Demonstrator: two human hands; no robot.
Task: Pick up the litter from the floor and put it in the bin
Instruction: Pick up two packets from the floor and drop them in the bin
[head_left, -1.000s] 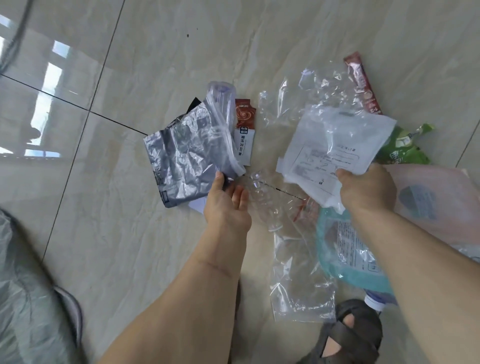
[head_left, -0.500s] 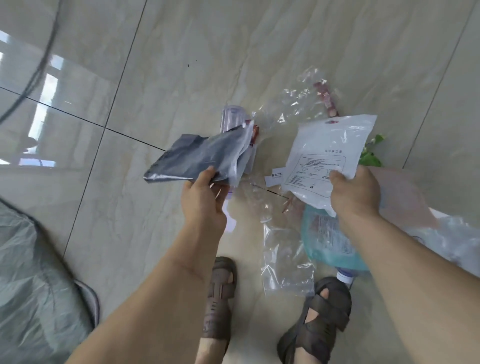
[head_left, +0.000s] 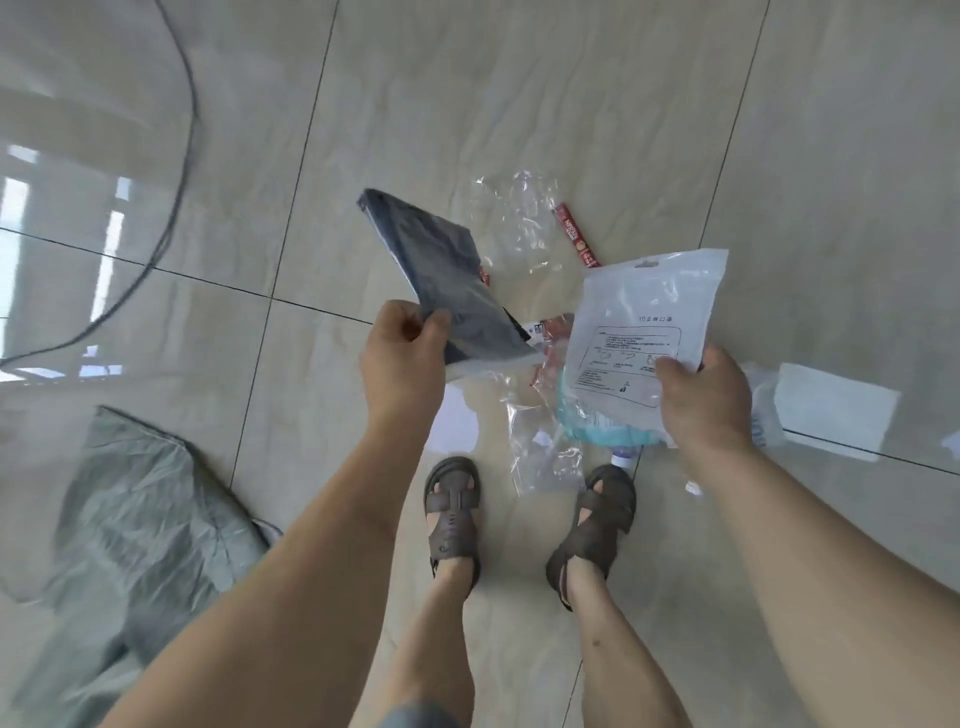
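Note:
My left hand (head_left: 402, 358) grips a dark silver foil pouch (head_left: 441, 280) by its lower edge, lifted above the floor. My right hand (head_left: 706, 395) pinches a white printed plastic packet (head_left: 644, 332), also held up. Below them more litter lies on the tiles: a red sachet stick (head_left: 574, 234), crumpled clear plastic (head_left: 519, 223), a second clear wrapper (head_left: 545, 462) by my right foot, a teal pouch (head_left: 587, 426) and a white paper scrap (head_left: 454, 426). A grey bin bag (head_left: 135, 530) lies at the lower left.
My two sandalled feet (head_left: 452, 514) stand just behind the litter. A dark cable (head_left: 179, 171) curves across the floor at the upper left. A white sheet (head_left: 836, 410) and pale plastic lie on the tiles at the right.
Both hands have risen from the floor with their packets as I stood up. The foil pouch has swung to point up and away; my feet have come fully into view.

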